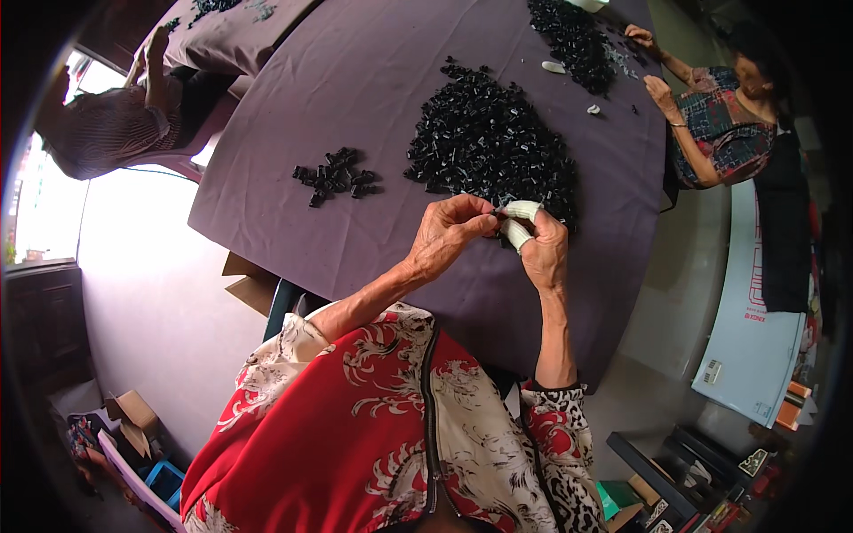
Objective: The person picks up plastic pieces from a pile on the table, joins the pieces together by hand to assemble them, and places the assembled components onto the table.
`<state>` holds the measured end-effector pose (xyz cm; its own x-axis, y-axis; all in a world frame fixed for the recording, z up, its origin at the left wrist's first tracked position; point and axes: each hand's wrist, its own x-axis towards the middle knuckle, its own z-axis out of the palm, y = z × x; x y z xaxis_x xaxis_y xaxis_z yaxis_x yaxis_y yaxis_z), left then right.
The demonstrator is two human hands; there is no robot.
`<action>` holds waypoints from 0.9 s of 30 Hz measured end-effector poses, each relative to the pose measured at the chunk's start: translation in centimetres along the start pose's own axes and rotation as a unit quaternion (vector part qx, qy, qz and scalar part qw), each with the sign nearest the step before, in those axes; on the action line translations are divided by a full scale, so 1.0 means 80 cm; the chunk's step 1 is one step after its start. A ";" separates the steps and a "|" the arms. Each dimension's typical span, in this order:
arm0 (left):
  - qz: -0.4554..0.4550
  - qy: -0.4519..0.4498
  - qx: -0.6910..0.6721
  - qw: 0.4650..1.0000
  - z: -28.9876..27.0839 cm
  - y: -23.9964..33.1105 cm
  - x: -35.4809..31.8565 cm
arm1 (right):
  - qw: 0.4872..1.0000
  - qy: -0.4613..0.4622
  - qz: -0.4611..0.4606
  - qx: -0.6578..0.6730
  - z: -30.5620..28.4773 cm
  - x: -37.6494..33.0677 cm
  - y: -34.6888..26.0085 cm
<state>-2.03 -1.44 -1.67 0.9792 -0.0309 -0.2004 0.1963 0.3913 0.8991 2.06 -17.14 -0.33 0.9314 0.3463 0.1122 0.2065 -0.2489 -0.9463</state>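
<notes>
Pinching a small black part [494, 213] together, left hand [444, 235] and right hand [542, 249] meet just before the big black pile [484, 138] on the counter [355, 89].

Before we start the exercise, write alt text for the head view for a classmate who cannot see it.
A person's left hand and right hand, the right with white-wrapped fingers, pinch something small together over a purple table. Behind them lie a big pile of small black parts and a small pile; another person works at a further pile.

Left hand [444, 235] and taped-fingered right hand [540, 247] pinched together beside large black-parts pile [484, 138].
</notes>
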 end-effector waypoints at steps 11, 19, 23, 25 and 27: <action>-0.009 -0.007 0.009 1.000 0.004 0.012 0.000 | 0.973 0.051 0.096 0.203 -0.005 0.004 -0.010; -0.005 -0.035 0.072 0.997 0.014 0.015 0.001 | 0.915 0.051 0.077 0.394 0.002 0.007 0.004; -0.005 -0.034 0.079 0.996 0.014 0.015 0.001 | 0.914 0.050 0.076 0.396 0.007 0.004 0.005; -0.003 -0.033 0.083 0.996 0.013 0.015 0.001 | 0.909 0.056 0.076 0.407 0.009 0.004 0.002; -0.007 -0.035 0.098 0.995 0.013 0.014 0.002 | 0.912 0.062 0.077 0.398 0.009 0.003 0.004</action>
<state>-1.62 -1.97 -0.25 0.9762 -0.1017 -0.1917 0.2090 0.2029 0.9566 2.11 -16.49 -0.79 0.9677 0.2462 -0.0538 -0.1671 0.4674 -0.8681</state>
